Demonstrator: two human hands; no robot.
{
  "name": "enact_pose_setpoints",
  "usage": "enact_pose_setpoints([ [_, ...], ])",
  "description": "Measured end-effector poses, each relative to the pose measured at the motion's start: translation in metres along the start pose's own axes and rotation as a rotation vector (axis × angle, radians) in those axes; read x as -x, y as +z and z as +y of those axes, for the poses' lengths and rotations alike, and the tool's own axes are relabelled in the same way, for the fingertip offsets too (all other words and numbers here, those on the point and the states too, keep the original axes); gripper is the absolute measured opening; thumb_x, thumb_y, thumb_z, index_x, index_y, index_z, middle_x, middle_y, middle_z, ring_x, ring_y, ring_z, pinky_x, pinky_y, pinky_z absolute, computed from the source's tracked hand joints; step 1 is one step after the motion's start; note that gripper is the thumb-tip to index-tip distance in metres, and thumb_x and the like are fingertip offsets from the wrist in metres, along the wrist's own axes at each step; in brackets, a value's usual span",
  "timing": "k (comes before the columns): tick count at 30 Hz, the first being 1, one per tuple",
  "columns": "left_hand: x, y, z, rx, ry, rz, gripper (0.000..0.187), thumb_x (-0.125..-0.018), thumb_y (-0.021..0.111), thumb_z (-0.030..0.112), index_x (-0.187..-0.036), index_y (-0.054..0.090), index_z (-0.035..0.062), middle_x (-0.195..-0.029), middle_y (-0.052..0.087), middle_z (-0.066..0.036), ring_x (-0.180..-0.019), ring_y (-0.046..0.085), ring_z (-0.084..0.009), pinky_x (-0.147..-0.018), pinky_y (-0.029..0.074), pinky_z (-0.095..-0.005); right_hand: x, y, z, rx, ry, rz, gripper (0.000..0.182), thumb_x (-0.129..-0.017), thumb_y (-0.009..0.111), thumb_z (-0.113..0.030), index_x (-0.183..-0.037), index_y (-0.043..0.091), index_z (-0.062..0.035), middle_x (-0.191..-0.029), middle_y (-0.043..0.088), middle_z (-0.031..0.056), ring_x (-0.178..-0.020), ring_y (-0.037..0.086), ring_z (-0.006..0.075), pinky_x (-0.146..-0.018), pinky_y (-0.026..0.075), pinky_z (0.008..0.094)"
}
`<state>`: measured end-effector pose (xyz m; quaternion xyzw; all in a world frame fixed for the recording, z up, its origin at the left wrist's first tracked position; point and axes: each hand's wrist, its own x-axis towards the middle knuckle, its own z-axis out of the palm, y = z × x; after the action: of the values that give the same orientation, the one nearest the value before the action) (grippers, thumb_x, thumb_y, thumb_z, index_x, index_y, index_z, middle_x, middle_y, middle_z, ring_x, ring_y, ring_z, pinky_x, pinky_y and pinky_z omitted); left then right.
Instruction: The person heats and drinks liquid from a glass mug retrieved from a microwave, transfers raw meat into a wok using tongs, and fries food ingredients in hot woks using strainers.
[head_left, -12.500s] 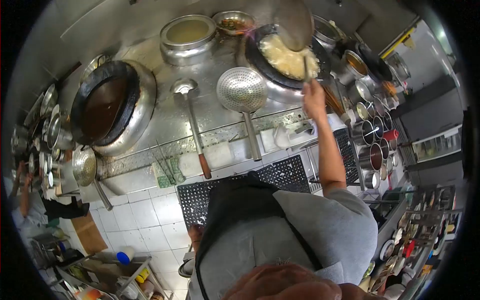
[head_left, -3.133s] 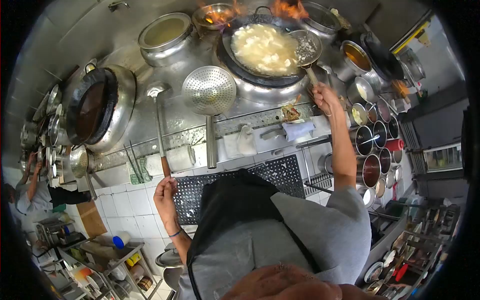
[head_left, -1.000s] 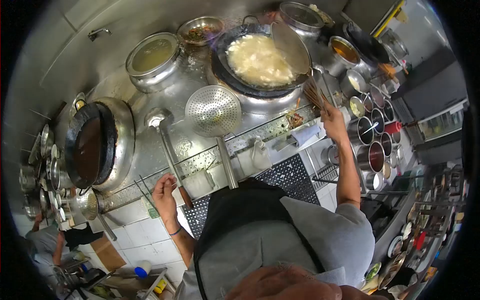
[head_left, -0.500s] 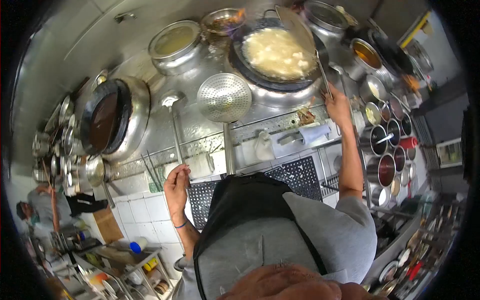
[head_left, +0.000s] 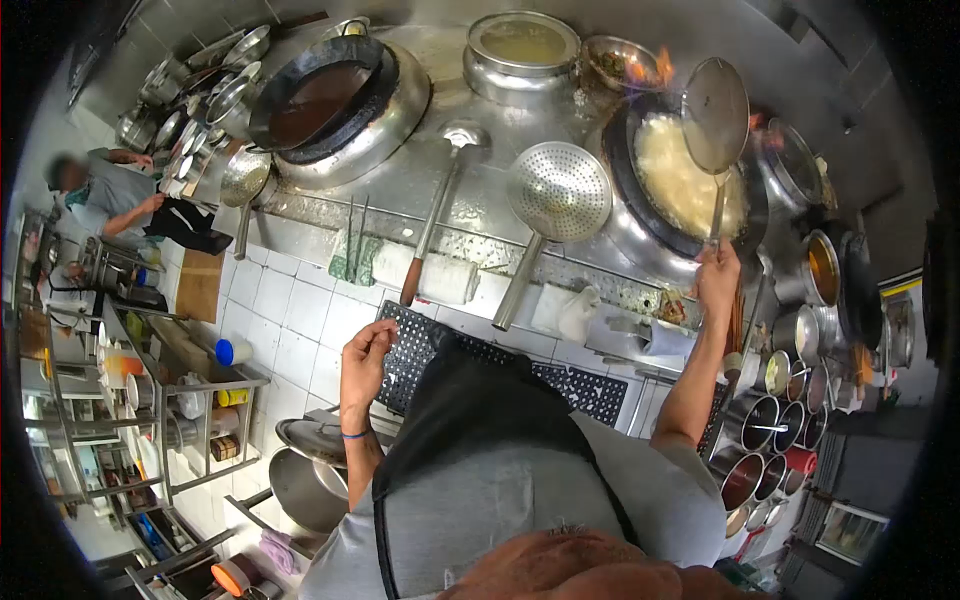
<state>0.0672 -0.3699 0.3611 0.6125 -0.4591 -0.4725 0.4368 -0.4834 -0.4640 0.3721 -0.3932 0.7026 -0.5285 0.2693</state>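
My right hand (head_left: 717, 285) is closed around the handle of a round, fine-mesh skimmer (head_left: 715, 115). The skimmer's head is raised above a black wok (head_left: 620, 150) of pale, frothing oil (head_left: 690, 180), covering part of it. My left hand (head_left: 367, 360) hovers in front of the stove edge, fingers loosely bent, with nothing visible in it. Nearest to it is the wooden handle of a ladle (head_left: 433, 215) lying on the stove. A perforated skimmer (head_left: 560, 195) rests between the ladle and the frothing wok.
A second wok (head_left: 318, 105) holds dark liquid at the left. Behind stand a metal pot (head_left: 520, 50) and a pan (head_left: 610, 65) with flames beside it. Sauce containers (head_left: 752, 420) line the right. Another person (head_left: 120, 200) works at far left. A white cloth (head_left: 440, 278) lies along the front edge.
The view has turned left, so the stove appears further right. The skimmer head has swung from the wok's back right to over the oil, and its handle stands more upright. My left hand remains raised.
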Motion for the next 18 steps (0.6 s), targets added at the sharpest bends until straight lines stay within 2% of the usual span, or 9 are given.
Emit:
enact_pose_setpoints([
  [2, -0.008, -0.005, -0.008, 0.025, 0.011, -0.016, 0.021, -0.1, 0.051, 0.006, -0.112, 0.065, -0.0039, -0.094, 0.066, -0.002, -0.085, 0.056, -0.008, -0.077, 0.046, -0.0218, 0.015, 0.025, -0.046, -0.078, 0.028, -0.006, 0.036, -0.098, 0.048, -0.005, -0.133, 0.049, 0.0031, -0.075, 0.054, 0.0037, -0.041, 0.044, 0.0087, -0.031, 0.034, 0.0274],
  [6, -0.025, -0.02, -0.01, 0.017, 0.04, -0.018, 0.021, -0.1, 0.051, 0.005, -0.112, 0.065, -0.0045, -0.094, 0.065, -0.003, -0.084, 0.055, -0.0075, -0.075, 0.045, -0.0211, -0.003, 0.065, -0.063, -0.16, -0.024, -0.055, 0.034, -0.098, 0.049, -0.006, -0.13, 0.049, 0.003, -0.077, 0.053, 0.0056, -0.041, 0.043, 0.0084, -0.03, 0.034, 0.0269],
  [9, -0.042, -0.045, -0.024, 0.037, 0.056, -0.002, 0.021, -0.1, 0.051, 0.006, -0.112, 0.064, -0.0046, -0.093, 0.065, -0.003, -0.084, 0.055, -0.0077, -0.075, 0.045, -0.021, -0.002, 0.096, -0.082, -0.131, -0.03, -0.011, 0.035, -0.098, 0.048, -0.007, -0.131, 0.048, 0.0037, -0.076, 0.052, 0.0053, -0.041, 0.043, 0.0085, -0.03, 0.034, 0.027],
  [15, -0.074, -0.124, -0.061, 0.044, -0.053, 0.172, 0.023, -0.098, 0.05, 0.003, -0.114, 0.065, -0.005, -0.096, 0.068, -0.005, -0.088, 0.059, -0.0098, -0.08, 0.047, -0.0226, 0.01, 0.153, -0.079, -0.006, -0.147, 0.169, 0.031, -0.098, 0.051, -0.01, -0.127, 0.05, 0.0027, -0.07, 0.05, 0.003, -0.039, 0.041, 0.0075, -0.031, 0.032, 0.0265],
  [18, -0.098, -0.158, -0.071, 0.023, -0.02, 0.239, 0.022, -0.097, 0.051, 0.003, -0.113, 0.065, -0.0051, -0.096, 0.068, -0.005, -0.088, 0.061, -0.0107, -0.079, 0.048, -0.0239, 0.017, 0.178, -0.076, 0.083, -0.179, 0.187, 0.029, -0.098, 0.051, -0.01, -0.125, 0.052, 0.0004, -0.067, 0.048, 0.0008, -0.04, 0.04, 0.0066, -0.032, 0.031, 0.0252],
])
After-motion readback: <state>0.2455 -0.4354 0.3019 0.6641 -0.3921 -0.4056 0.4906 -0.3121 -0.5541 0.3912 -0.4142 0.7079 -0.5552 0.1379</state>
